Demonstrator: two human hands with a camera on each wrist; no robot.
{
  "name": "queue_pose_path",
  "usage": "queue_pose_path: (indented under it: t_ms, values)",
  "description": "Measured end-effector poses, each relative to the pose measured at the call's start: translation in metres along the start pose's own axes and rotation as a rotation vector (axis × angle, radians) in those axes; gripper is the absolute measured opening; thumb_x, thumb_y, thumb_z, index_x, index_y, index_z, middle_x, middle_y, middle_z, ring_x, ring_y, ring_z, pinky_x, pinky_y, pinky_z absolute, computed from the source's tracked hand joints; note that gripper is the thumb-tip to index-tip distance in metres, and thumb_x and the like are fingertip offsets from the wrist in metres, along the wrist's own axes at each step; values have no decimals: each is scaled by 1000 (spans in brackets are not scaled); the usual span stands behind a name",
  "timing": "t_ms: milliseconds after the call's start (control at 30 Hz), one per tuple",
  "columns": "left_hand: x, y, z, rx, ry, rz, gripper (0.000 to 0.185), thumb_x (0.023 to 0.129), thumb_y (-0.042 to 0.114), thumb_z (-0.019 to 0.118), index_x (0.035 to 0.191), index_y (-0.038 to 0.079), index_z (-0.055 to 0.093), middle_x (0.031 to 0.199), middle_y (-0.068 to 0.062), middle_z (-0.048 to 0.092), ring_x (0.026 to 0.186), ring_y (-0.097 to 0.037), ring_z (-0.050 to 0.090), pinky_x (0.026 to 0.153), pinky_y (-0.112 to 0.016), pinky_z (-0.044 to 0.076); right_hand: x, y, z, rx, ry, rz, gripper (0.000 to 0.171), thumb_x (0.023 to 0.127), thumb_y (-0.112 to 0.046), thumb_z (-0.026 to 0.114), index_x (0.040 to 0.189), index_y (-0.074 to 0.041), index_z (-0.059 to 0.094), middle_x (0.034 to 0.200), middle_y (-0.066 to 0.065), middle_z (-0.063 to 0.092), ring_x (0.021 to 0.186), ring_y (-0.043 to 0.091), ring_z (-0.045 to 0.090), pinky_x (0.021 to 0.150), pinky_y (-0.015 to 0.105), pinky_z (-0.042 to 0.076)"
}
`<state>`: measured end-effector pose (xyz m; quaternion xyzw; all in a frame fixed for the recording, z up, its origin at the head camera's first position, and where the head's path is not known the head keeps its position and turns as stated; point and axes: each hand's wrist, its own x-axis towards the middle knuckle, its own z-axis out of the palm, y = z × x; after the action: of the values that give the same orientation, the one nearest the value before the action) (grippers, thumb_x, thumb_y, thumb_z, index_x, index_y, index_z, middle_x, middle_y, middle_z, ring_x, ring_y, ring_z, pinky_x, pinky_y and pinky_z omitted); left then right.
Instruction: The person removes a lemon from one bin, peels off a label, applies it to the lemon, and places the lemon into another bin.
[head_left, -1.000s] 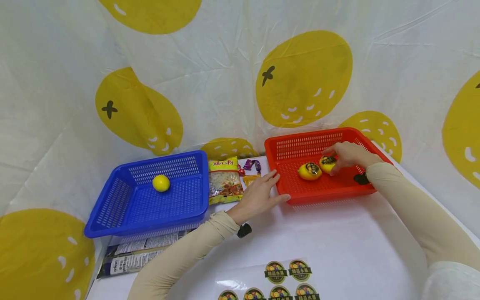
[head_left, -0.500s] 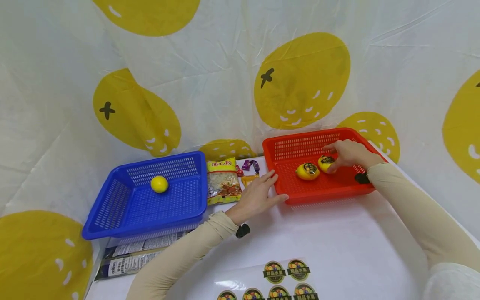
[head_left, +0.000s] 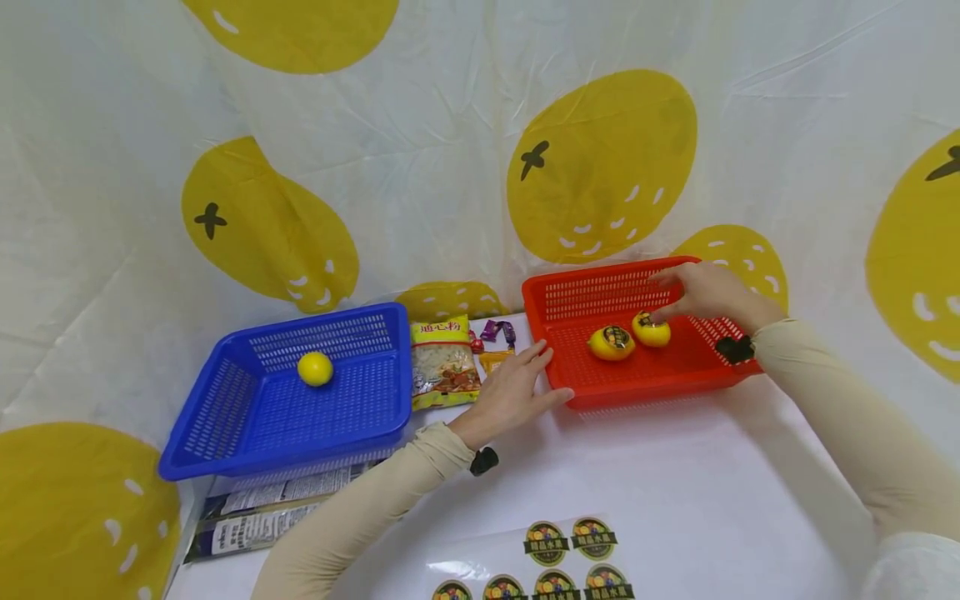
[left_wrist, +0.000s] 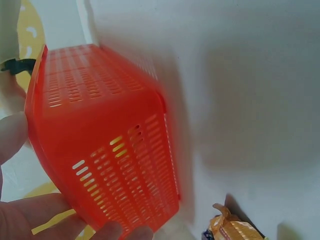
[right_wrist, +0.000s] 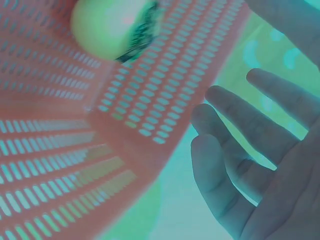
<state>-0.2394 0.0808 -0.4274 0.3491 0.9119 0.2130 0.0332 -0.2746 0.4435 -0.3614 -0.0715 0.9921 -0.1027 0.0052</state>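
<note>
Two lemons, each with a dark round sticker, sit in the red basket point(head_left: 652, 387): one lemon point(head_left: 611, 343) to the left, the other lemon point(head_left: 651, 333) close beside it. My right hand point(head_left: 716, 293) hovers above and right of the second lemon with its fingers spread and relaxed, holding nothing; the right wrist view shows a gap between that hand and a stickered lemon point(right_wrist: 102, 27). At the basket's left end, my left hand point(head_left: 512, 393) touches the rim and wall with extended fingers. In the left wrist view its fingertips point(left_wrist: 109, 231) lie against the slotted wall.
On the left, a blue basket point(head_left: 285, 461) contains one plain lemon point(head_left: 315, 368). Between the baskets lie a pasta packet point(head_left: 446, 364) and small wrapped candies point(head_left: 491, 332). A sticker sheet point(head_left: 468, 570) is at the table's front, and dark packages point(head_left: 251, 531) lie below the blue basket.
My right hand has come off the second lemon, spreading its fingers and moving up and right. The lemon stays in the red basket. My left hand keeps its place on the basket.
</note>
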Motion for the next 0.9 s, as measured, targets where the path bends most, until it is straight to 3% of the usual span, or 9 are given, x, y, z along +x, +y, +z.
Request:
queue_pose_path:
  t_ms: [167,300,567,733,900]
  values:
    - [-2,0,-1,1,0,7,77,97,61,58,156,14,44,168,-1,33,150,-29,43,120,-48,40,-12,-26,-11,-3,7,17,83,79,-60,81,142,-9,61,136,21,66,121,43,61,98,64,49]
    - [-2,1,-1,8,5,9,76,97,59,60,155,13,45,167,-2,36,149,-29,43,119,-48,40,-22,-50,-12,-1,44,-24,78,82,-60,78,142,-13,61,140,18,65,123,38,61,99,61,50]
    - [-7,1,-2,40,13,18,73,97,57,60,155,14,46,166,-3,38,148,-28,44,117,-49,43,-40,-100,-3,2,144,-144,59,86,-43,81,137,-17,66,130,10,72,110,29,67,93,53,56]
    - [-16,-6,-20,79,46,5,71,97,55,62,154,15,48,164,-4,42,147,-28,47,116,-49,44,-42,-132,-5,47,183,-181,57,86,-41,82,136,-19,67,128,7,73,106,26,67,91,52,56]
    - [-28,-18,-41,103,44,-32,69,97,54,63,153,15,49,163,-6,43,150,-28,42,122,-49,36,-40,-159,-3,119,208,-207,56,86,-40,82,135,-19,67,130,5,72,114,26,67,96,52,55]
